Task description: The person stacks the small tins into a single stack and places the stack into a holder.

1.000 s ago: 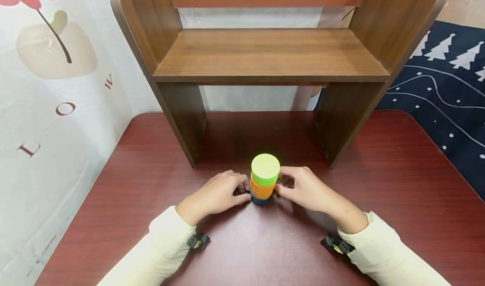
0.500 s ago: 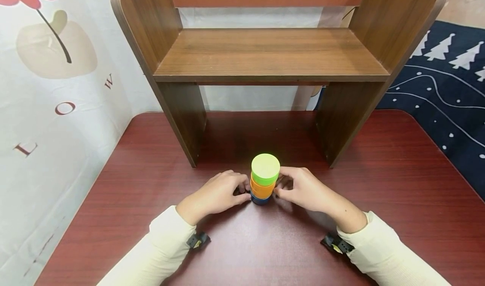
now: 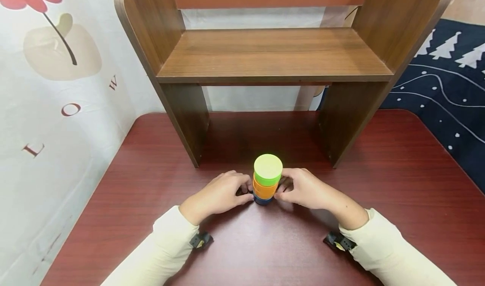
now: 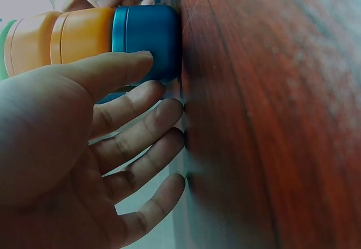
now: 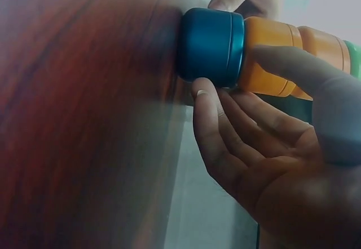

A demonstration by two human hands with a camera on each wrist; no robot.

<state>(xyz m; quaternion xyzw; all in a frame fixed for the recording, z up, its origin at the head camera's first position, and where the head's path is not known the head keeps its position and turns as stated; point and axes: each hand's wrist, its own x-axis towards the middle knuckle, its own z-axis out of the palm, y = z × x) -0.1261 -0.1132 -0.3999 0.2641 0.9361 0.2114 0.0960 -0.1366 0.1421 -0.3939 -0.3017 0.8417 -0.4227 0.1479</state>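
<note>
A tower of cup-shaped pieces stands upright on the table between my two hands. The blue piece (image 4: 155, 32) is at the bottom, orange pieces (image 3: 264, 189) sit above it, and a green piece (image 3: 268, 169) with a flat, pale top crowns it. My left hand (image 3: 224, 192) is at the tower's left side. Its thumb lies alongside the blue piece, and the other fingers are loosely bent, tips near the tabletop. From the right, my right hand (image 3: 307, 190) brackets the lower tower loosely, thumb beside the orange and blue pieces. Whether each fingertip touches is hard to tell.
A brown wooden shelf unit (image 3: 274, 54) stands on the dark red table (image 3: 261, 248) behind the tower. Printed cloth (image 3: 49, 159) hangs on the left, and a dark blue cloth with white trees (image 3: 447, 88) on the right.
The right thumb has slid slightly downward along the tower. The whole head view has shifted a little, while the tower and left hand stay put on the table.
</note>
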